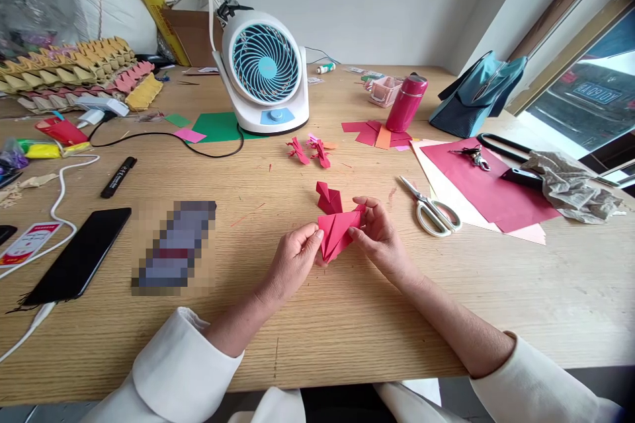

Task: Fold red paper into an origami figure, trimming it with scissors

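Note:
A folded piece of red paper (338, 232) is held between my two hands, just above the wooden table (317, 337). My left hand (297, 251) pinches its left edge between thumb and fingers. On its right side, my right hand (378, 238) grips the paper with the thumb in front and the fingers behind. Right behind it lies another folded red paper piece (329, 198). Farther back sit small cut and folded red paper figures (321, 153). To the right of my right hand rest scissors (430, 208) with white handles, blades slightly apart.
A white fan (265, 69) stands at the back on green paper (213, 127). Red sheets (476, 178), a pink bottle (407, 102) and a teal bag (473, 96) are on the right. A black phone (82, 254), a marker (119, 177) and white cable (62, 192) lie left.

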The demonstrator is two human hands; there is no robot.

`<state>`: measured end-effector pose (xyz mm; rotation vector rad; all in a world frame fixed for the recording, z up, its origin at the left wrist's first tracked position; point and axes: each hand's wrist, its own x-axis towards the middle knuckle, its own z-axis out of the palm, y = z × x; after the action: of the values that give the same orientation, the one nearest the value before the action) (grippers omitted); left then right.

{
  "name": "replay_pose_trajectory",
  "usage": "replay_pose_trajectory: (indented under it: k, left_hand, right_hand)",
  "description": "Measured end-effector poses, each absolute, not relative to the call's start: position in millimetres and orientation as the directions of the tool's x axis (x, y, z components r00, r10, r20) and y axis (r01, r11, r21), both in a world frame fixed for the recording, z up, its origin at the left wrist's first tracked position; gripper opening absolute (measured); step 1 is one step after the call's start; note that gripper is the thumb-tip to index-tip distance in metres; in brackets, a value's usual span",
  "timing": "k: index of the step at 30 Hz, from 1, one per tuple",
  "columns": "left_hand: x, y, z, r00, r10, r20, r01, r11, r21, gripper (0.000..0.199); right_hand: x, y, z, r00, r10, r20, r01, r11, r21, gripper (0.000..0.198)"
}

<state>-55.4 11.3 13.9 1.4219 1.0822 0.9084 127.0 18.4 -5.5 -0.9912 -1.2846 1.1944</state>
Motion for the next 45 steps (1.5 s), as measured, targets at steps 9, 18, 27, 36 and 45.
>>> replay_pose_trajectory:
  k: [9,18,27,36,45]
  left_hand:
    - [-55.2,9.2,7.6,0.36,0.933,-0.009,0.083,-0.023,0.996,0.041]
    - [-53.0,8.7,2.7,0.298,0.955,-0.015,0.178,-0.04,0.983,0.03]
    - [-54.0,10.5,5.2,0.319,0.948,0.0,0.17,-0.057,0.984,0.021]
    - [-58.1,16.2,3.8,0.242,0.949,0.2,0.421,-0.288,0.86,0.018]
    - [-58.3,17.1,7.3,0.295,0.921,0.254,0.459,-0.37,0.808,0.01]
  right_hand:
    - [129.7,17.5,-11.0,-0.068,0.975,0.212,-0.092,0.205,-0.974,0.037]
    - [126.7,17.5,-3.5,-0.005,0.984,0.179,-0.07,0.178,-0.982,0.036]
    - [136.5,17.0,2.4,-0.04,0.969,0.246,0.246,0.248,-0.937,0.023]
    - [130.8,15.2,-1.6,-0.132,0.985,0.115,0.103,0.129,-0.986,0.039]
    - [123.3,9.1,3.4,-0.214,0.975,0.056,0.213,0.103,-0.972,0.042]
